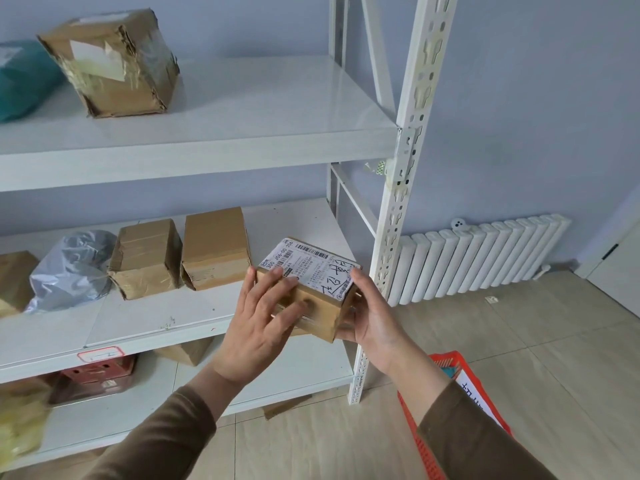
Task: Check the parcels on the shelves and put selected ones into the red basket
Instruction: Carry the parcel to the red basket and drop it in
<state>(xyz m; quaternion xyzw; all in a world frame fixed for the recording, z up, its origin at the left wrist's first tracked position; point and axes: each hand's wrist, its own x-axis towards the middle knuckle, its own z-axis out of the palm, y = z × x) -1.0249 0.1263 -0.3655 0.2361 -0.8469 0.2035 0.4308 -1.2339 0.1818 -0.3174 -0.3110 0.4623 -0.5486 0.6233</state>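
Note:
A small brown cardboard parcel [313, 271] with a white shipping label and black handwriting on top is held in front of the middle shelf's right end. My left hand [263, 317] presses its left and front side. My right hand [372, 317] cups its right side from below. The red basket [450, 363] hangs by my right forearm at the lower right, mostly hidden by the sleeve; a white sheet lies inside it.
White metal shelves [207, 147] carry more parcels: a battered taped box [114, 64] and a teal bag [20, 81] on top, two brown boxes [180, 254] and a grey bag [72, 268] in the middle. A white upright post [398, 202] and a radiator [485, 258] stand to the right.

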